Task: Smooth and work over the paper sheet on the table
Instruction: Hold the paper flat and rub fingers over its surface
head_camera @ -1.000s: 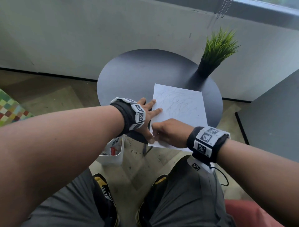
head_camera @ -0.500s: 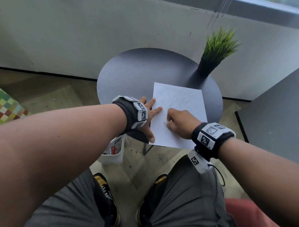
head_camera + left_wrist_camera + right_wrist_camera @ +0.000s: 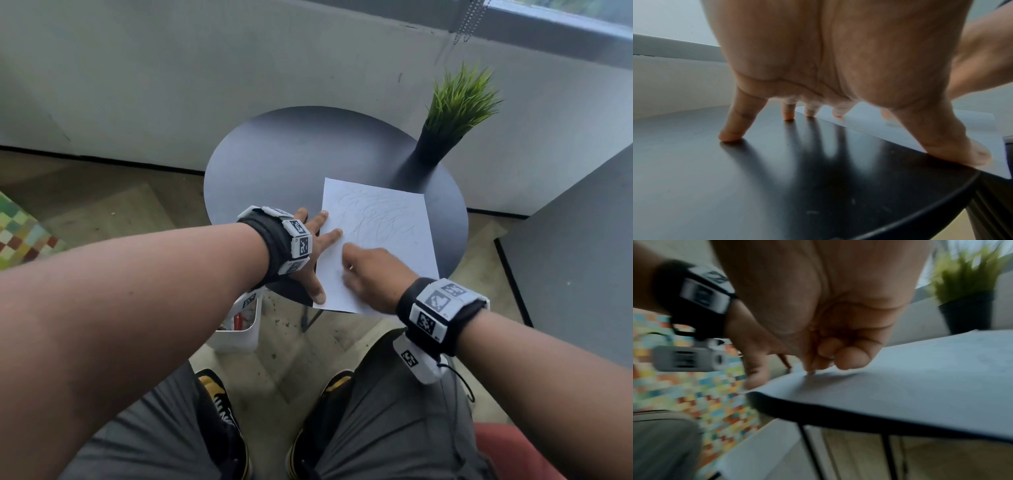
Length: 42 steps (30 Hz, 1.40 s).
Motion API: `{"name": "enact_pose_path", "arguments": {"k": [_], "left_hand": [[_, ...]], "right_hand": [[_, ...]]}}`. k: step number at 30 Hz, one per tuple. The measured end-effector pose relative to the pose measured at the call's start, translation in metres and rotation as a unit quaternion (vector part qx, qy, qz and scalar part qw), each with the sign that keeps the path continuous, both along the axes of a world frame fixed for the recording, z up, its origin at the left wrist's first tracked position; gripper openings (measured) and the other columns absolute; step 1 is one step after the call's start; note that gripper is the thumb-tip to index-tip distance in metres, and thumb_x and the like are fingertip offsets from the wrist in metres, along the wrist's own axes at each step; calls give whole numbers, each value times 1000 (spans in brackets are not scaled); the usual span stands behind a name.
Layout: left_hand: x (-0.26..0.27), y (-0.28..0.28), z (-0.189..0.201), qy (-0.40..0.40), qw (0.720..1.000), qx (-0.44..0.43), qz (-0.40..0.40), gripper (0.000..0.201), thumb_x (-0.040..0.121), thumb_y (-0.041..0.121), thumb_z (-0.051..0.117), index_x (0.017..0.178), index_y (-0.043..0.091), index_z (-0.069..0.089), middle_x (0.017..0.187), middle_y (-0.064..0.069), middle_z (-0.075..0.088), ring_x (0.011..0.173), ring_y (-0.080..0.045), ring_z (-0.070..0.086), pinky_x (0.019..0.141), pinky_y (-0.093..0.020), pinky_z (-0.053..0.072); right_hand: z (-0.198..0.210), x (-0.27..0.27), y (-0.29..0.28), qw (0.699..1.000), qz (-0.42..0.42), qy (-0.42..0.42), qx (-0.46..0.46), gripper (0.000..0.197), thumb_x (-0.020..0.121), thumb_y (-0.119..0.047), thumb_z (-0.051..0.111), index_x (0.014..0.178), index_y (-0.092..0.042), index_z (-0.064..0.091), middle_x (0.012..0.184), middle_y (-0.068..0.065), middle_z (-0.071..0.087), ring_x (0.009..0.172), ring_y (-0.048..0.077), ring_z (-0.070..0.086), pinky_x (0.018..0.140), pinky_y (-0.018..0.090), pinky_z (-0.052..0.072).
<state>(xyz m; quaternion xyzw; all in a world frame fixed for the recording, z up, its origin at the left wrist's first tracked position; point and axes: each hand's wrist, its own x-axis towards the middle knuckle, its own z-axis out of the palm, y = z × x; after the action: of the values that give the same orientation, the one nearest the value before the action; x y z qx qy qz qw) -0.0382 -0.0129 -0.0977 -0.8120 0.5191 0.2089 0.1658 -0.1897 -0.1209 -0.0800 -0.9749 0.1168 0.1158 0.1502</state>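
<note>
On the near right part of the round black bench (image 3: 274,164), a white paper sheet (image 3: 387,219) with faint pencil scribbles, lying flat, its near edge hanging a little over the bench rim. At the left edge of the sheet, the left hand (image 3: 313,246), spread wide with straight fingers (image 3: 731,129): little and ring fingertips on the bare bench, the others on the paper margin, thumb pressing the near left corner. On the near middle of the sheet, the right hand (image 3: 371,274), fingers curled inward into a loose fist, fingertips (image 3: 849,360) pressed down on the paper; blurred, so cannot tell if something small is held inside. At the far right edge of the bench, a green grass plant in a black pot (image 3: 438,144), well apart from both hands. Under the bench on the floor, a white bin (image 3: 243,329) near the left knee.
</note>
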Motion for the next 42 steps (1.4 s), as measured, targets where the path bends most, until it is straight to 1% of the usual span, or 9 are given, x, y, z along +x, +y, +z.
{"name": "enact_pose_path", "arguments": {"k": [3,8,12,19,26,30,36,40,42], "left_hand": [[1,-1,0,-3,1000,2,-5,141,51,89,69,158,40,-8,168,-4,-15,150,-42,1,119,-63,20],[1,-1,5,22,999,-24,8,121,56,92,60,156,41,16,167,-4,7,147,-37,15,117,-59,26],[5,-2,19,38,996,-74,30,94,71,86,59,148,36,39,150,-3,34,137,-31,33,109,-49,37],[0,15,0,51,996,-54,48,129,60,94,58,159,38,-3,169,10,-13,154,-26,-11,113,-74,10],[-4,19,-1,61,997,-43,19,134,57,94,62,158,41,-9,167,13,-19,154,-26,-17,111,-79,9],[-4,20,-1,64,997,-44,19,136,55,94,64,158,42,-9,167,13,-20,154,-27,-18,111,-80,8],[-11,13,10,49,998,-36,22,131,61,83,72,159,41,-4,169,6,-15,154,-34,-11,112,-72,17],[-10,8,10,54,998,-19,10,128,62,81,73,156,49,-6,168,1,-19,152,-44,-12,115,-69,20],[-7,6,7,52,999,-14,11,129,60,83,73,156,50,-7,168,1,-19,151,-46,-10,116,-68,21]], "right_hand": [[4,2,7,995,84,34,31,12,94,-31,53,95,-20,51,83,1,60,78,24,54,69,35,45],[1,23,-51,987,-160,-1,25,11,90,-28,55,93,-18,53,90,5,62,86,27,56,69,32,41],[-2,18,-53,981,-184,-12,62,13,91,-29,57,94,-17,54,89,3,65,86,24,57,68,30,40],[2,9,-32,989,-133,41,44,13,90,-32,55,96,-21,52,94,1,62,89,25,58,73,34,48],[5,35,-17,993,-113,-24,25,10,90,-29,56,96,-22,53,99,6,65,91,26,57,74,33,44],[8,22,7,996,52,44,49,8,90,-27,57,94,-20,55,90,1,62,83,22,53,69,30,39],[3,27,-28,993,-116,-19,11,15,91,-32,55,95,-18,53,94,6,64,88,28,57,76,35,47],[4,9,6,996,68,33,36,11,93,-28,52,97,-18,52,92,10,64,80,28,55,69,34,43],[12,10,-1,995,73,46,48,10,92,-27,56,95,-18,56,89,5,64,80,23,54,70,31,43]]}}
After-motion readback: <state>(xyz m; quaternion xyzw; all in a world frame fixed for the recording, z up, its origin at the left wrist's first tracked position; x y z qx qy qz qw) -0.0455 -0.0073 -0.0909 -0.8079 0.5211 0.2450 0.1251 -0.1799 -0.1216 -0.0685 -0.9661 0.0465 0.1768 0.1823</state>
